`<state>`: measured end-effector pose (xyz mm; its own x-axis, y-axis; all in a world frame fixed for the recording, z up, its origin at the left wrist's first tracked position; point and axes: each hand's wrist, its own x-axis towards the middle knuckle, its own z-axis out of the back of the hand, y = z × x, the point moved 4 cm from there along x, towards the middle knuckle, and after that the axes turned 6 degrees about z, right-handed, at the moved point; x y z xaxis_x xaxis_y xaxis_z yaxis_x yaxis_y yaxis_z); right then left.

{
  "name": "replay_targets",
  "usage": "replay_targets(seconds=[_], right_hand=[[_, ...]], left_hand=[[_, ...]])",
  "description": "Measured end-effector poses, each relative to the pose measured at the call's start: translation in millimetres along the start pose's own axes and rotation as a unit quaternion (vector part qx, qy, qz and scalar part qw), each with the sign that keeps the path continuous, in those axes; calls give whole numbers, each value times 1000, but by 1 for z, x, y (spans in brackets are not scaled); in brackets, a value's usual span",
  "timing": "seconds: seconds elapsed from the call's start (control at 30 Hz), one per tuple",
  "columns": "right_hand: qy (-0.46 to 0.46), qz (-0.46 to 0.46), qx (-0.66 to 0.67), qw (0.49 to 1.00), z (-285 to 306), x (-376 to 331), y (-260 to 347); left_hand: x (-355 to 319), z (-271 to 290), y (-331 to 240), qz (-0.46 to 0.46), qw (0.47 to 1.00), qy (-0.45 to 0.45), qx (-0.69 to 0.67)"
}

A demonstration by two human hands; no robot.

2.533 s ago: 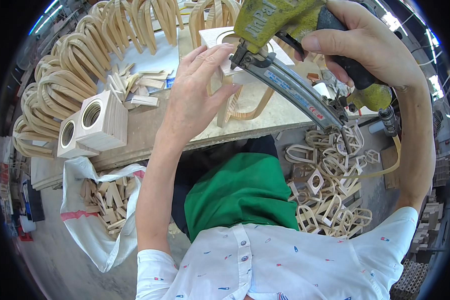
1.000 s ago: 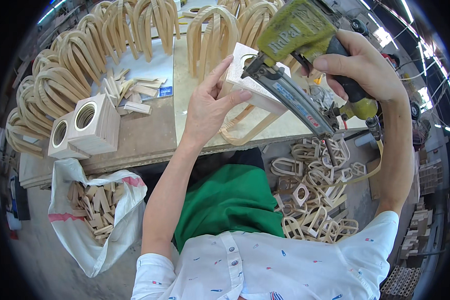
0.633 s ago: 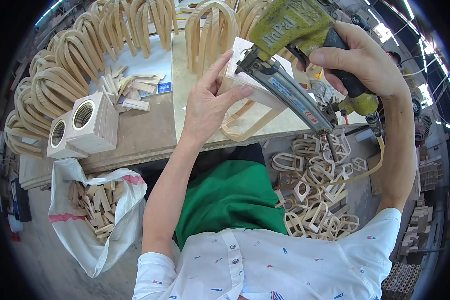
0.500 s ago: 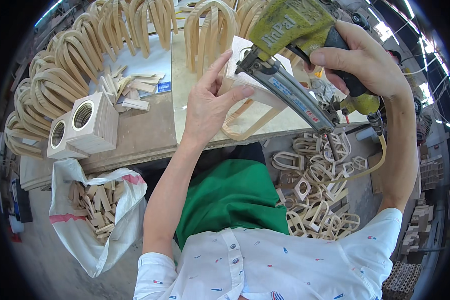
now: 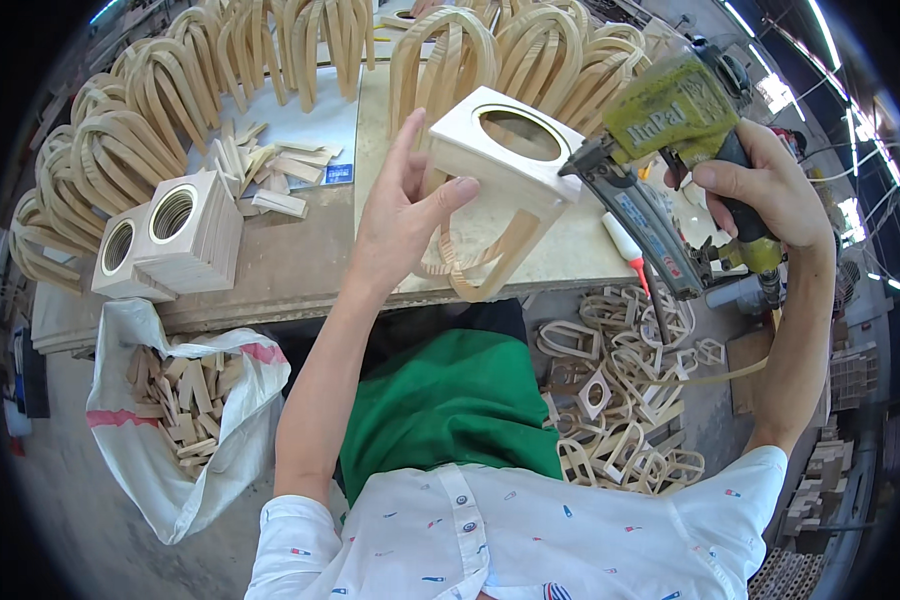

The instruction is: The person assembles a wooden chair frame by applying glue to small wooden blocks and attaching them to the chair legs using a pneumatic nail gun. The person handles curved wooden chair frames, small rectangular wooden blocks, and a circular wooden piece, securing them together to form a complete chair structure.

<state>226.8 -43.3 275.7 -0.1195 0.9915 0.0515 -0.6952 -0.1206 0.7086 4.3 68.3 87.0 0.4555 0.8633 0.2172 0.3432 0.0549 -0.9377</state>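
Observation:
A pale wooden frame stands upright on the table before me, a square board with a round hole on top of bent wooden strips. My left hand grips the board's left corner, thumb along the near edge and index finger stretched up beside it. The other fingers are partly hidden. In my right hand is a yellow-green pneumatic nail gun, its handle wrapped by my fingers. The gun's nose lies at the board's right corner; whether it touches I cannot tell.
Bent wooden arches line the table's far side. Holed wooden blocks, wood strips and a red-tipped white bottle lie nearer. A sack of offcuts stands lower left; wooden frames heap on the floor, right.
The nail gun has moved right and down, from over the board's left part to its right corner. The board's hole now shows fully. My left hand has shifted slightly left.

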Motion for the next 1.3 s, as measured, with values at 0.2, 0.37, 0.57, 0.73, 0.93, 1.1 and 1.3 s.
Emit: replay_targets(seconds=[0.2, 0.37, 0.57, 0.73, 0.93, 1.1, 1.3], right_hand=[[-11, -38, -42, 998, 14, -6, -9], [-2, 16, -12, 1000, 0, 2, 6], [43, 28, -8, 999, -13, 13, 21], [54, 30, -18, 998, -17, 15, 24], [49, 19, -13, 999, -20, 15, 23], [49, 17, -18, 998, -21, 13, 24], [49, 10, -35, 998, -20, 12, 23]], left_hand=[[-3, -17, 1, -10, 999, 15, -36], [-12, -28, 9, -16, 1000, 4, -24], [-17, -32, 8, -16, 1000, 5, -8], [-18, -34, 8, -15, 1000, 7, -7], [-19, -32, 8, -14, 1000, 3, 2], [-19, -34, 6, -13, 1000, 1, 9], [-20, -34, 6, -11, 1000, -1, 16]])
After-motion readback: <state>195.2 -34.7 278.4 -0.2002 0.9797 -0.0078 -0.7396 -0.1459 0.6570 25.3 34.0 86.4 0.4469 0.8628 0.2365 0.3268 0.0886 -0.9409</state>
